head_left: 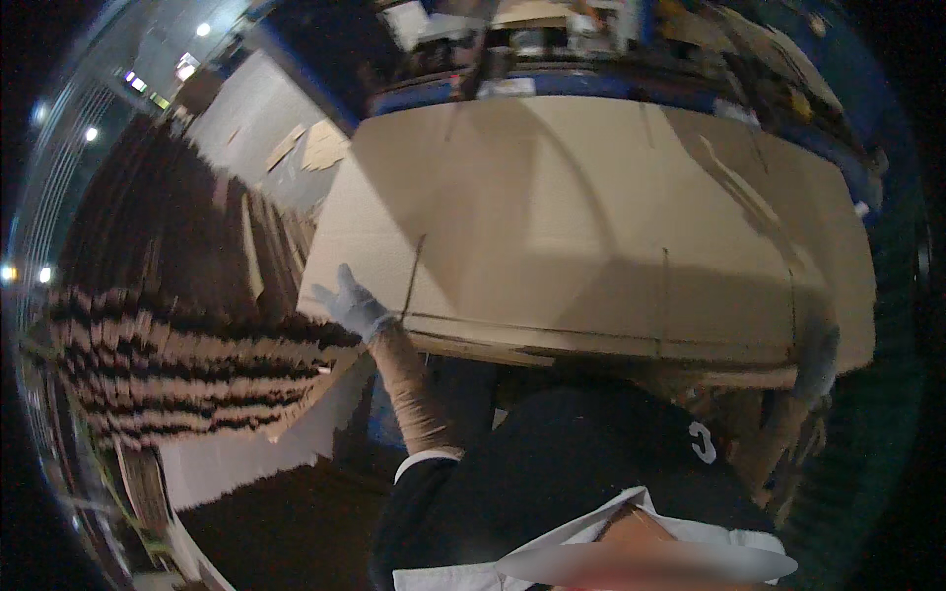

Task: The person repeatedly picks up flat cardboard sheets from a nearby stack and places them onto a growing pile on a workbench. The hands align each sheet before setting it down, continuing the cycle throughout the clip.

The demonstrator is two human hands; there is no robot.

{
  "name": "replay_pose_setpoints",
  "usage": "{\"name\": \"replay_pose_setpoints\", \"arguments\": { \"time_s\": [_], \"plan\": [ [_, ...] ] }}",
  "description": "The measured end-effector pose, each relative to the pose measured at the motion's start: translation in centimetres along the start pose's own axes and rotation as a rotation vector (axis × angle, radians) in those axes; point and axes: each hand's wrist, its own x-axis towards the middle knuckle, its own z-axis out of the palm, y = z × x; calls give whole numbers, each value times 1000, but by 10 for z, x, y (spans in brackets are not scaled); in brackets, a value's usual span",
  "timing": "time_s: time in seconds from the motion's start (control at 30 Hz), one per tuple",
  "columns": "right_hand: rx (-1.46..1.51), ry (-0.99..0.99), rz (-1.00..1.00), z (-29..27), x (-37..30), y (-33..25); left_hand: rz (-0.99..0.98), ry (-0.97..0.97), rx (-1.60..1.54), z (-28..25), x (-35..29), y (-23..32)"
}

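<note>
A cardboard sheet (552, 217) lies before the blue machine (424, 96); on the side away from the machine, the left hand (357, 307) splays its grip apart, the right hand's (818, 360) grip too blurred to tell.

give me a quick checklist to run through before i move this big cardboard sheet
1. Left hand placed: ok, at the sheet's near left corner, fingers spread.
2. Right hand grip: cannot tell, it is dim and blurred at the near right part of the cardboard sheet.
3. Left hand gloved: ok, a grey glove shows.
4. Sheet's surface sound: cannot tell, a pale streak on the right could be damage or light.
5. Grey surface at far left free of scraps: not ok, cardboard pieces lie on it.
</note>
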Motion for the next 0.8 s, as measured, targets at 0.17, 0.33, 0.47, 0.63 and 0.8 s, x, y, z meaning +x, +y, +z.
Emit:
{"name": "replay_pose_setpoints", "arguments": {
  "time_s": [0.17, 0.33, 0.47, 0.63, 0.8],
  "plan": [
    [-476, 379, -561, 23, 45, 45, -60, -201, -1009, -33, 14, 49],
    [-326, 547, -738, 5, 41, 25, -78, -417, -1216, -32, 62, 75],
    [376, 417, -303, -39, 11, -57, -95, -601, -443, -22, 71, 62],
    [548, 481, -25, -81, -88, -127, 49, -697, -445, -53, 10, 59],
    [297, -15, -1003, -55, -132, -130, 780, -975, -69, -44, -77, 72]
  ]
}}
